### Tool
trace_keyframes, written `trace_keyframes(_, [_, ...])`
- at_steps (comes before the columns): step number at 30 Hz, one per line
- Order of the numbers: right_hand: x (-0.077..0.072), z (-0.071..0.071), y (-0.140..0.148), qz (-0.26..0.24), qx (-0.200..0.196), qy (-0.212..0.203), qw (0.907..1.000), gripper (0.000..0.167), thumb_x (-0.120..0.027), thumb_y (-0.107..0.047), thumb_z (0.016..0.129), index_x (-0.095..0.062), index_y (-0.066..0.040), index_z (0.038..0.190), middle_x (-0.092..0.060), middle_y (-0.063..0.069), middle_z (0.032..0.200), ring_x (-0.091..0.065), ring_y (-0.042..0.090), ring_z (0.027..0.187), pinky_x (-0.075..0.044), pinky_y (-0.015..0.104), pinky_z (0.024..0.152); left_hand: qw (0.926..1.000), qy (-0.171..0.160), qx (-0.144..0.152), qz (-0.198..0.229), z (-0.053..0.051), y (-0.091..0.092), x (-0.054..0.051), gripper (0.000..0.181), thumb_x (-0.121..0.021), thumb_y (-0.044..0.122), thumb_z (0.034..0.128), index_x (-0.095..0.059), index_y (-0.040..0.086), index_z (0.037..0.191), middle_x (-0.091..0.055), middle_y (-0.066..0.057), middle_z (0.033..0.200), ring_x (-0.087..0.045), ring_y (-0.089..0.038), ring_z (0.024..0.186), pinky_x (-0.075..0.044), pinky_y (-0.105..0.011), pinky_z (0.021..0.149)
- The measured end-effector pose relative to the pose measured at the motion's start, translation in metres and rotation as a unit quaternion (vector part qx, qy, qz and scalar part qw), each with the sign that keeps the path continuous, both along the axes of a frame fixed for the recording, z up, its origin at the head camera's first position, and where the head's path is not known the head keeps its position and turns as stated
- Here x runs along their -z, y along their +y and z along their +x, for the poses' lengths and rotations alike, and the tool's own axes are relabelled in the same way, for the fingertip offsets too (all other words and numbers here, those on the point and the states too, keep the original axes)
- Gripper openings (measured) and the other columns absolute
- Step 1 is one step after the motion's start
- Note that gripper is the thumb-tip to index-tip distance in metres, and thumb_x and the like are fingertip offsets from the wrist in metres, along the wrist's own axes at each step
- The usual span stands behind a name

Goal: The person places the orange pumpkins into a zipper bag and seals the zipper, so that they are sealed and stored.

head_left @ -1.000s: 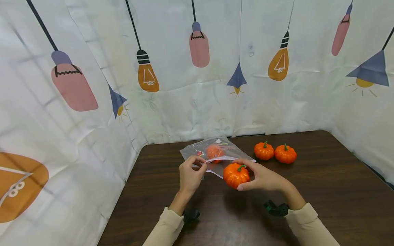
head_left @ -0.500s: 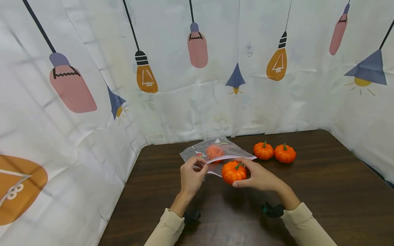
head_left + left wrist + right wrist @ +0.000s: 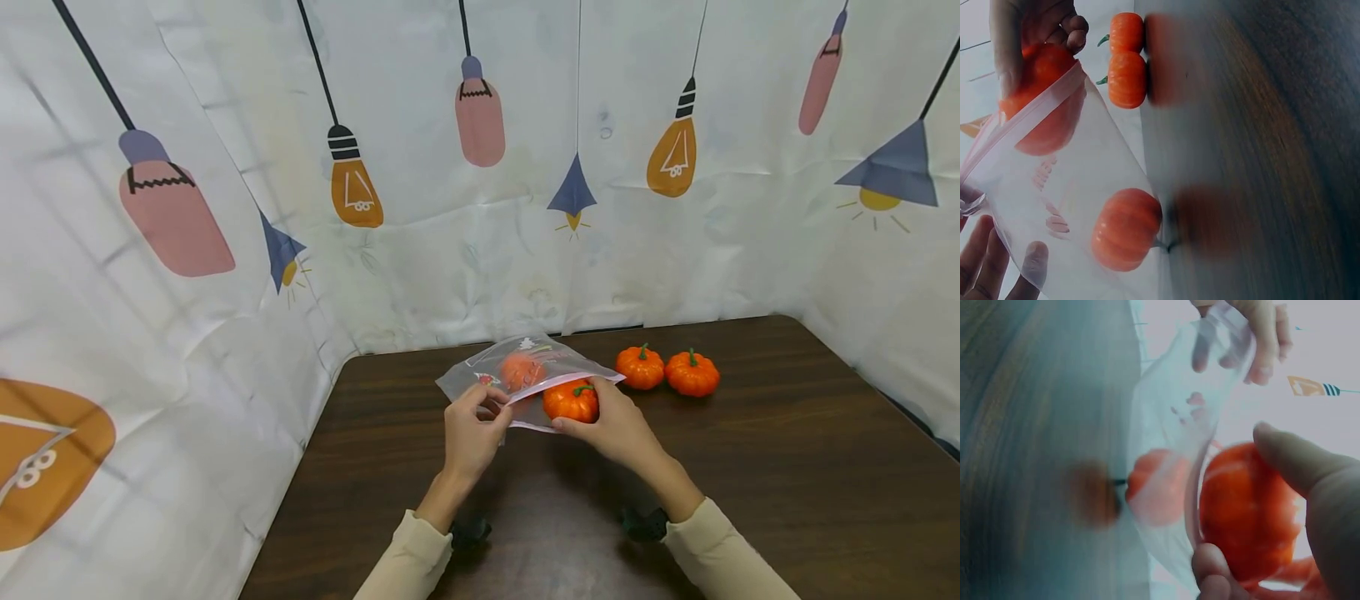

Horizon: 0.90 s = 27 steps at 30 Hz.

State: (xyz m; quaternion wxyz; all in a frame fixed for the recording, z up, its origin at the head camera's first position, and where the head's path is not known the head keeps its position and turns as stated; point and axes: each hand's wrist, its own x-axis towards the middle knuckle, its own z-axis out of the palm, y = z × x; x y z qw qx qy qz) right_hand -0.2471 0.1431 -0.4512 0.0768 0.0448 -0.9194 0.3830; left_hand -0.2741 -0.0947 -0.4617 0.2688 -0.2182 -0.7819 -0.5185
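A clear zip bag point(image 3: 472, 367) lies on the dark table with its mouth facing me. One small orange pumpkin point(image 3: 521, 372) sits inside it, seen through the plastic. My left hand point(image 3: 472, 429) pinches the left part of the bag's rim and holds the mouth apart. In my right hand point(image 3: 618, 425) is a second pumpkin point(image 3: 572, 403), gripped between thumb and fingers at the opening. The left wrist view shows this held pumpkin point(image 3: 1054, 128) partly behind the bag's plastic. Its green stem points up and right in the head view.
Two more orange pumpkins, a nearer-left one point(image 3: 640, 367) and one beside it point(image 3: 692, 372), stand at the back right of the brown table point(image 3: 787, 467). A white curtain point(image 3: 480, 275) printed with lamps hangs behind and to the left.
My right hand has moved forward and slightly left, carrying the pumpkin from in front of the bag's mouth partway under its upper rim. My left hand keeps its pinch on the rim.
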Motion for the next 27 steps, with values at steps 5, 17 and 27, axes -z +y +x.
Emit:
trace_keyframes(5, [0.0015, 0.0006, -0.0079, 0.008, 0.030, 0.024, 0.9992, 0.085, -0.083, -0.054, 0.079, -0.050, -0.003, 0.138, -0.064, 0.014, 0.122, -0.064, 0.030, 0.099, -0.056, 0.049, 0.086, 1.0000, 0.005, 0.004, 0.002, 0.0009, 0.0018, 0.0014, 0.011, -0.075, 0.002, 0.0796, -0.073, 0.012, 0.084, -0.068, -0.002, 0.080, -0.066, -0.016, 0.069, -0.061, -0.035, 0.061])
trace_keyframes(17, [0.0002, 0.0025, -0.0077, 0.035, 0.034, 0.061, 0.9969, 0.058, -0.082, -0.033, 0.084, -0.061, 0.000, 0.127, -0.069, 0.016, 0.117, -0.064, 0.027, 0.091, -0.053, 0.053, 0.085, 0.9999, 0.010, 0.004, 0.003, 0.0002, 0.0009, 0.0013, 0.013, -0.076, 0.001, 0.0802, -0.072, 0.012, 0.085, -0.069, -0.002, 0.082, -0.066, -0.019, 0.069, -0.061, -0.029, 0.062])
trace_keyframes(27, [-0.0039, 0.0004, -0.0017, 0.015, 0.008, 0.051, 0.9986, 0.032, -0.079, -0.024, 0.088, -0.071, -0.004, 0.111, -0.074, 0.006, 0.095, -0.061, 0.012, 0.074, -0.050, 0.031, 0.068, 1.0000, 0.003, 0.003, 0.006, -0.0007, -0.0014, -0.0014, 0.008, -0.075, 0.003, 0.0809, -0.073, 0.009, 0.086, -0.070, -0.003, 0.082, -0.067, -0.020, 0.070, -0.062, -0.038, 0.062])
